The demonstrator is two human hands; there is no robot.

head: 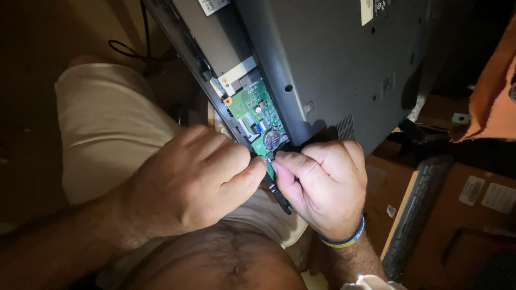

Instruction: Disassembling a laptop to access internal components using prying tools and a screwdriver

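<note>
A dark grey laptop [333,64] lies upside down across my lap, its bottom cover partly off. A green circuit board [252,110] shows in the gap, with a round coin cell [271,138] near its lower end. My left hand [193,180] and my right hand [322,180] meet at the board's lower corner, fingertips pinched together on a small part at the laptop's edge. What the fingers grip is too small and hidden to name. A blue and yellow band circles my right wrist.
My leg in light shorts [107,123] is under the laptop. A black cable [129,51] loops on the dark floor at the upper left. Cardboard boxes [478,204], a black keyboard [419,209] standing on edge and an orange cloth [494,96] crowd the right side.
</note>
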